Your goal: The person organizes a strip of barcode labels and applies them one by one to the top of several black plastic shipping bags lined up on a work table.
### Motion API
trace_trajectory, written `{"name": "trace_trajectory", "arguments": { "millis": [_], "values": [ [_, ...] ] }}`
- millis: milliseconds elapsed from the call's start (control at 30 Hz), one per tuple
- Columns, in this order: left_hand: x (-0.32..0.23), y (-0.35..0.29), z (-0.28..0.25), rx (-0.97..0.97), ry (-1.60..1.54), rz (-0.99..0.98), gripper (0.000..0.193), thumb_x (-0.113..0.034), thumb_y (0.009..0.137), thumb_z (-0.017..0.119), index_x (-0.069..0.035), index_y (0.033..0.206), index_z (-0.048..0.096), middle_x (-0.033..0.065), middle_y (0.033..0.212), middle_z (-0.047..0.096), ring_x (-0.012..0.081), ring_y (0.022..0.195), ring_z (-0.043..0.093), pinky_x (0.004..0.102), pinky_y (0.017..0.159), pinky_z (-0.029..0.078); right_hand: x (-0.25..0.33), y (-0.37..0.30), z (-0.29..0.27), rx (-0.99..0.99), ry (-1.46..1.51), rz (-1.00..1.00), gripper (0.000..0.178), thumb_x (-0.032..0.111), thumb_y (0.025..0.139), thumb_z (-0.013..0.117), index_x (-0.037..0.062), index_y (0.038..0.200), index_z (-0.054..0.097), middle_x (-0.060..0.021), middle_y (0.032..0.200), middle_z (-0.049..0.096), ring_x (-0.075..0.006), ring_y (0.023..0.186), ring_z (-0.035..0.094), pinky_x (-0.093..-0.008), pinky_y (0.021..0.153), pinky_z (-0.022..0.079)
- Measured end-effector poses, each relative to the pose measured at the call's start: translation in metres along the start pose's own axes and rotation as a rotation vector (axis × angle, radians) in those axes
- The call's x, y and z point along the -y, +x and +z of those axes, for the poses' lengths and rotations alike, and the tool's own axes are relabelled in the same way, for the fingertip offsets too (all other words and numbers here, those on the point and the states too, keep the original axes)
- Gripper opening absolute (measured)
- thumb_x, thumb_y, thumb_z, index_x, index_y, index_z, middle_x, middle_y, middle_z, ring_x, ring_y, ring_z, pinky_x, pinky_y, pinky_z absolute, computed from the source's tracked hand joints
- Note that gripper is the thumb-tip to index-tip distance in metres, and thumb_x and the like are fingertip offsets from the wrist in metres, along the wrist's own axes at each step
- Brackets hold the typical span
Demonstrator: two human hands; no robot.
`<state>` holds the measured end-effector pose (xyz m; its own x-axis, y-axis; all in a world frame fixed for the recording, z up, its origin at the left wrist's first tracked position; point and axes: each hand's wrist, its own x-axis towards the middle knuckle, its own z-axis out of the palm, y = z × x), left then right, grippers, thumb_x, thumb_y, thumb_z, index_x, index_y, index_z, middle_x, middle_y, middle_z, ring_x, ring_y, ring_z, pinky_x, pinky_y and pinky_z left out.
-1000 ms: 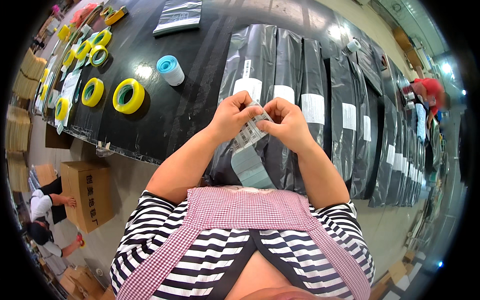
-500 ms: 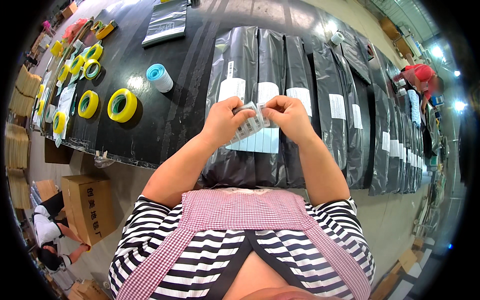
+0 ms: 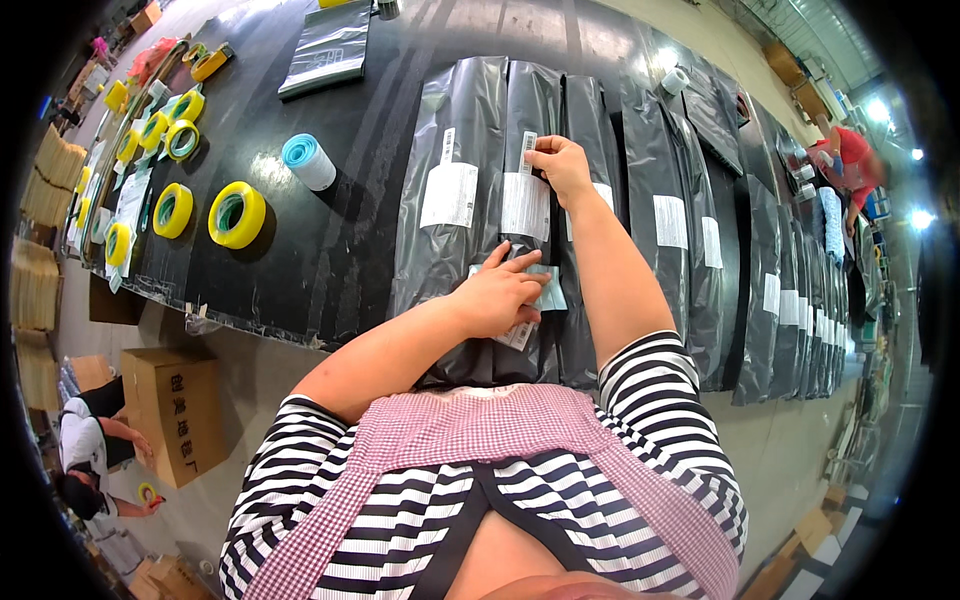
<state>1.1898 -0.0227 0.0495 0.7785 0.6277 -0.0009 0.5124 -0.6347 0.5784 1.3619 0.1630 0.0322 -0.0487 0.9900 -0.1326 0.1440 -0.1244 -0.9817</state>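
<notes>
Long black plastic-wrapped packages lie side by side on the black table. My right hand (image 3: 562,168) is at the second package (image 3: 530,95), its thumb and fingertips pinched at a narrow white barcode label (image 3: 527,150) just above a larger white label (image 3: 526,208). Nearer to me, my left hand (image 3: 498,292) lies palm down on the packages, fingers spread. A strip of barcode labels (image 3: 517,336) pokes out beneath it; whether the fingers grip it is hidden. Light-blue slips (image 3: 550,292) show beside its fingertips. The leftmost package (image 3: 478,100) bears its own barcode label (image 3: 447,146).
Left of the packages stand a light-blue roll (image 3: 309,162) and yellow tape rolls (image 3: 238,214). Flat black bags (image 3: 325,50) lie farther back. More labelled packages (image 3: 770,290) line the right. A person in red (image 3: 852,160) is at far right; another person (image 3: 88,440) is beside a carton (image 3: 175,415).
My hands have parted: the right moved up to the second package, with a barcode label now on it; the left came down onto the packages. The person at lower left now holds a tape roll.
</notes>
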Motion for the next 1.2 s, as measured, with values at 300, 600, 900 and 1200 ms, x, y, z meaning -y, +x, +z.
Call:
{"name": "trace_trajectory", "arguments": {
  "millis": [300,600,900,1200],
  "values": [
    [0.001,0.0,-0.002,0.001,-0.052,-0.014,0.023,-0.027,0.091,0.07,-0.006,0.085,0.063,0.0062,0.149,0.055,0.0305,0.153,0.024,0.0594,0.124,0.009,-0.015,0.005,0.004,-0.028,0.016,-0.08,0.021,0.004,0.085,0.075,-0.005,0.103,0.07,-0.0101,0.094,0.073,-0.016,0.081,0.068,-0.0299,0.073,0.054],
    [0.001,0.001,-0.002,-0.012,-0.084,-0.006,0.023,-0.026,0.091,0.07,-0.005,0.083,0.062,0.0076,0.148,0.055,0.0319,0.153,0.024,0.0601,0.124,0.008,-0.012,-0.007,0.002,0.048,-0.189,-0.228,0.036,0.004,0.08,0.081,-0.001,0.112,0.066,-0.0075,0.094,0.071,-0.0113,0.08,0.064,-0.0264,0.074,0.053],
    [0.0,0.003,-0.001,0.011,-0.124,0.005,0.026,-0.026,0.091,0.071,-0.006,0.079,0.059,0.0061,0.148,0.055,0.0312,0.154,0.02,0.0613,0.124,0.003,-0.003,0.047,-0.005,-0.304,-0.474,-0.154,0.08,0.031,0.068,0.092,0.0001,0.132,0.054,-0.017,0.105,0.067,-0.0311,0.099,0.066,-0.0404,0.09,0.052],
    [-0.001,-0.002,-0.04,-0.427,-0.814,-0.366,0.027,-0.014,0.083,0.082,-0.002,0.081,0.058,0.0052,0.107,0.069,0.0134,0.094,0.061,0.0296,0.08,0.05,0.051,-0.095,-0.025,0.213,0.086,-0.15,0.016,0.018,0.093,0.072,0.003,0.097,0.069,-0.0004,0.083,0.065,-0.0062,0.077,0.059,-0.024,0.068,0.048]
  ]
}}
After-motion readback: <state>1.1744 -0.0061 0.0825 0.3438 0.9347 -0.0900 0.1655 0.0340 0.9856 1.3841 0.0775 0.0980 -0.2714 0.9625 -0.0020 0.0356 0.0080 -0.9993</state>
